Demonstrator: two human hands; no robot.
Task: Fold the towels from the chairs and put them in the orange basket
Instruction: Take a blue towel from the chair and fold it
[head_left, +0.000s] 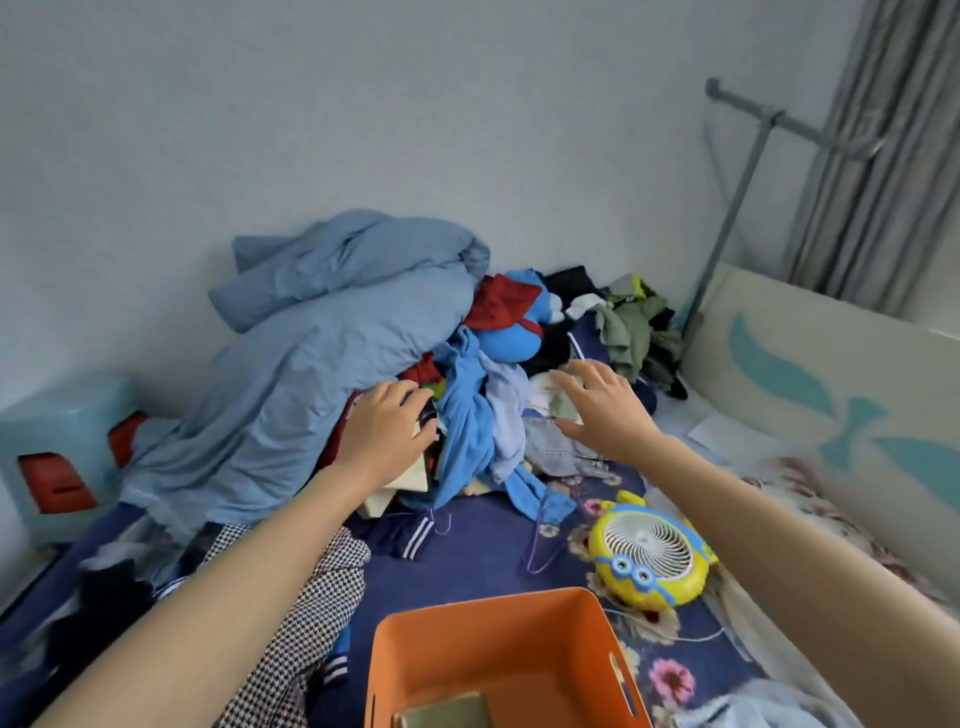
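An orange basket (498, 654) stands at the bottom middle on a blue flowered bed cover, with a folded olive towel (447, 713) lying inside it. Beyond it rises a heap of mixed clothes (483, 415) on the bed. My left hand (387, 431) rests on the heap beside a bright blue garment, its fingertips curled down into the cloth. My right hand (602, 405) hovers above pale cloth on the right of the heap, fingers spread and holding nothing. Whether the pale cloth is a towel is unclear.
A big light blue duvet (311, 364) lies piled against the wall at left. A yellow cartoon fan (649, 551) sits right of the basket. Checked cloth (311, 597) lies under my left forearm. A pale blue stool (57, 447) stands far left, a padded bed board (810, 374) at right.
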